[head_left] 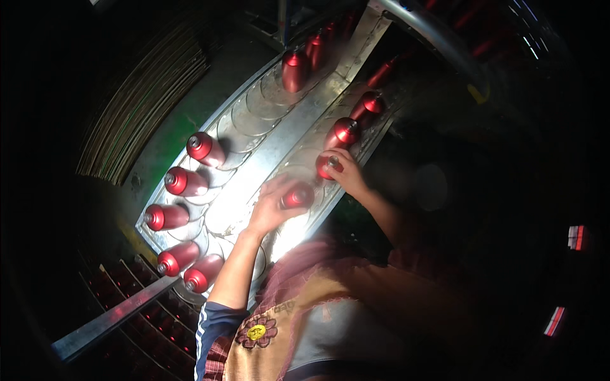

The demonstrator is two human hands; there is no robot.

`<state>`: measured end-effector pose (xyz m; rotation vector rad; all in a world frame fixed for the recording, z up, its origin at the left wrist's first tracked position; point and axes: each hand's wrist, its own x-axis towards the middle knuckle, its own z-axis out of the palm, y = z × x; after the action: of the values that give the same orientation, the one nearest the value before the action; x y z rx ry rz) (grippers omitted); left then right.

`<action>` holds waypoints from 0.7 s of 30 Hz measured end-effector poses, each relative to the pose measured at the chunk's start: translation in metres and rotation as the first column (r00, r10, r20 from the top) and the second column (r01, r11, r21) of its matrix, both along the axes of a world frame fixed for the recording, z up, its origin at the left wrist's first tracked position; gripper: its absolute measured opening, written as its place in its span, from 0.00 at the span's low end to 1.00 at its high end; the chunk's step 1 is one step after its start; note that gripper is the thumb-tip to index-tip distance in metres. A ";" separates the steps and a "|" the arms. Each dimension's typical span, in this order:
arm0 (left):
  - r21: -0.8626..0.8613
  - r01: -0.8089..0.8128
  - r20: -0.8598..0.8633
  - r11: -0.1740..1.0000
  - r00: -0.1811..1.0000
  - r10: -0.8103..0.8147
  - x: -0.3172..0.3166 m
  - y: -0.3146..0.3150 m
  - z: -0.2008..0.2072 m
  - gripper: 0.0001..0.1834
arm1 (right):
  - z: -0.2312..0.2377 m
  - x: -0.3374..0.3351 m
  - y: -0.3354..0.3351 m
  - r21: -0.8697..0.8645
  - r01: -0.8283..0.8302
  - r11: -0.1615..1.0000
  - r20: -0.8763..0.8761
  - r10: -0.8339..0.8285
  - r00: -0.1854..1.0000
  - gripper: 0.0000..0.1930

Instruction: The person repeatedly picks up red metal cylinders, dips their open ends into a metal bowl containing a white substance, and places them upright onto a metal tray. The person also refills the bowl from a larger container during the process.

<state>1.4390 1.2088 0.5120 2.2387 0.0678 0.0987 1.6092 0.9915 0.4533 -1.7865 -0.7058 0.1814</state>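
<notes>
Left hand noted clasped around one red bottle; right hand, at its two o'clock, clamped on a second bottle over the metal conveyor.

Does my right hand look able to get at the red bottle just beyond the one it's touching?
Probably yes: your right hand is close to that farther bottle with nothing visible between, though its fingers are on the nearer bottle and may need freeing.
</notes>
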 end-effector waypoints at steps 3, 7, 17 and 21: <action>-0.099 -0.042 -0.107 0.994 0.994 0.031 0.042 -0.022 -0.014 0.35 | 0.003 0.025 0.016 -0.164 0.235 0.958 0.101 -0.221 0.970 0.15; -0.126 -0.096 0.009 0.987 0.995 0.098 0.078 -0.035 -0.026 0.23 | 0.034 0.053 0.025 -0.159 0.288 0.944 0.136 -0.268 0.954 0.14; 0.015 -0.244 0.110 0.970 0.964 0.241 0.165 -0.091 -0.017 0.38 | 0.003 0.149 -0.040 -0.180 0.367 0.913 -0.028 -0.377 0.926 0.36; -0.304 -0.166 0.215 0.938 0.947 0.237 0.128 -0.111 0.012 0.22 | -0.010 0.119 -0.118 0.051 0.239 0.970 -0.391 -0.201 0.898 0.22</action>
<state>1.5669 1.0978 0.5240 1.9113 0.1668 0.4548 1.7282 0.8737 0.4437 -1.6562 -0.2243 0.3268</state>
